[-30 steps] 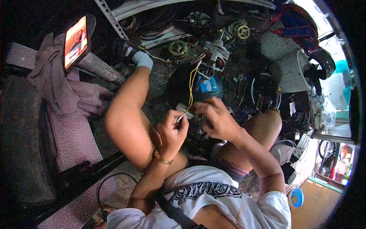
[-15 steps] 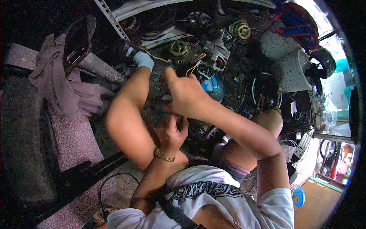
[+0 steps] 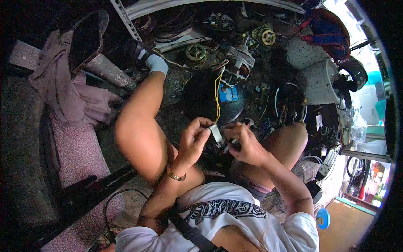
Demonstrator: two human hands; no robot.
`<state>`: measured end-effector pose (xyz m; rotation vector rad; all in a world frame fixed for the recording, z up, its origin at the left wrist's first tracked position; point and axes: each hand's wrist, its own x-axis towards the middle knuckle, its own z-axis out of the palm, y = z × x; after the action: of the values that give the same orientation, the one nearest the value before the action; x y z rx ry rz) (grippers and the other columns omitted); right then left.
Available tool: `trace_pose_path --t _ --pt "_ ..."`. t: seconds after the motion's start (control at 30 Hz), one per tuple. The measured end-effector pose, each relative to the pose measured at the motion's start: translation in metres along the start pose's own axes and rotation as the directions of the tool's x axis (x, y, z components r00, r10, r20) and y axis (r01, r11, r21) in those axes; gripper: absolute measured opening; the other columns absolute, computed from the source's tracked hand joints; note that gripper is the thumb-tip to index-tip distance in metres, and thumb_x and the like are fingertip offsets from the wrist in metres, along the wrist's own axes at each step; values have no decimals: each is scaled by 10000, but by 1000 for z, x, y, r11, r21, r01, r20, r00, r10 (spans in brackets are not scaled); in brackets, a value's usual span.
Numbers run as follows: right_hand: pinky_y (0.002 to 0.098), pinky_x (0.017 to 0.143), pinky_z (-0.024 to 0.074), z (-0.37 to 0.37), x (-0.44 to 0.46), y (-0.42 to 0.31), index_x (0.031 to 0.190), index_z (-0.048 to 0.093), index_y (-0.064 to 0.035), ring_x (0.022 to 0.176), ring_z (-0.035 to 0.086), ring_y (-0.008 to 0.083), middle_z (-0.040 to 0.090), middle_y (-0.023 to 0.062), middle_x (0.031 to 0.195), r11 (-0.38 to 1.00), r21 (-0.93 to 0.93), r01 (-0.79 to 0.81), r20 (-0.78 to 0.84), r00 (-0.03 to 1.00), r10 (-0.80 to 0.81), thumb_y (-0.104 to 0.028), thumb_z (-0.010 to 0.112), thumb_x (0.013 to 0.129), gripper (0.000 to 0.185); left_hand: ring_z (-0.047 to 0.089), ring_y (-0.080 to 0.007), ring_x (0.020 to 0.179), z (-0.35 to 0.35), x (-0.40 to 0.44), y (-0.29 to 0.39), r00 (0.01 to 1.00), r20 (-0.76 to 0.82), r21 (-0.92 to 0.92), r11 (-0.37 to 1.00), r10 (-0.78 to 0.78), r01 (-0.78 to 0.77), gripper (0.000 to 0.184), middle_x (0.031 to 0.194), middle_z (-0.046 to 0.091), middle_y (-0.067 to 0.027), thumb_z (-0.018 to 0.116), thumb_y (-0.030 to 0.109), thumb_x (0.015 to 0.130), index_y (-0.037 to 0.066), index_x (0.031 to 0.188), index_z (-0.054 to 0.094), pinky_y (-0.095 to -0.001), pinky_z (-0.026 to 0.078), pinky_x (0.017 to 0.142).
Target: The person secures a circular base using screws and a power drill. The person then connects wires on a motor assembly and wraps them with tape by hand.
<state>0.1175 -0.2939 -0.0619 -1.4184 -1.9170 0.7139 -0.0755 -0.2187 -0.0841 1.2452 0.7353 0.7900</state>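
Note:
My left hand (image 3: 194, 143), with a gold watch at the wrist, pinches a small white rectangular piece (image 3: 216, 135) by its upper left side. Two yellow wires (image 3: 218, 98) run from the top of that piece up to a grey metal motor (image 3: 238, 63) on the floor. My right hand (image 3: 248, 146) is just right of the piece, its fingers curled together. Something dark and small shows at those fingertips, too unclear to name. Behind the hands lies a round dark object with a blue patch (image 3: 228, 93).
Round metal motor parts (image 3: 196, 53) and a brass-coloured coil (image 3: 267, 37) lie farther back. A white perforated basket (image 3: 321, 82) lies at the right. To the left are a speckled bench (image 3: 79, 147) and a draped cloth (image 3: 63, 92). My bent knees flank the work.
My right hand has come down and right from above my left hand. The white piece and stretched yellow wires now show clearly between the hands.

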Motion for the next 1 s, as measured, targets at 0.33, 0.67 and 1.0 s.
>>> trace_pose_path --t 0.33,0.67,1.0 --pt "418 691 458 -40 86 -43 991 469 4 832 553 346 570 164 853 934 -197 298 -88 943 -320 24 608 666 354 629 -327 703 14 2 -20 878 -226 568 789 423 -234 195 777 633 -114 696 65 724 63 875 573 -375 495 596" --pt "409 736 433 6 145 -60 1035 446 4 801 626 346 631 149 759 828 -560 -10 155 981 116 -195 748 674 511 632 -297 697 11 -3 -9 772 -96 854 450 629 -261 213 815 630 -104 701 76 759 43 916 561 -386 491 596" --pt "395 783 407 -27 61 -90 1072 417 17 890 539 344 577 135 934 992 -118 55 -136 988 -71 -57 751 619 569 585 -257 744 1 -2 28 763 -100 772 533 639 -345 214 842 587 -123 561 1 814 -17 1023 514 -322 467 733"
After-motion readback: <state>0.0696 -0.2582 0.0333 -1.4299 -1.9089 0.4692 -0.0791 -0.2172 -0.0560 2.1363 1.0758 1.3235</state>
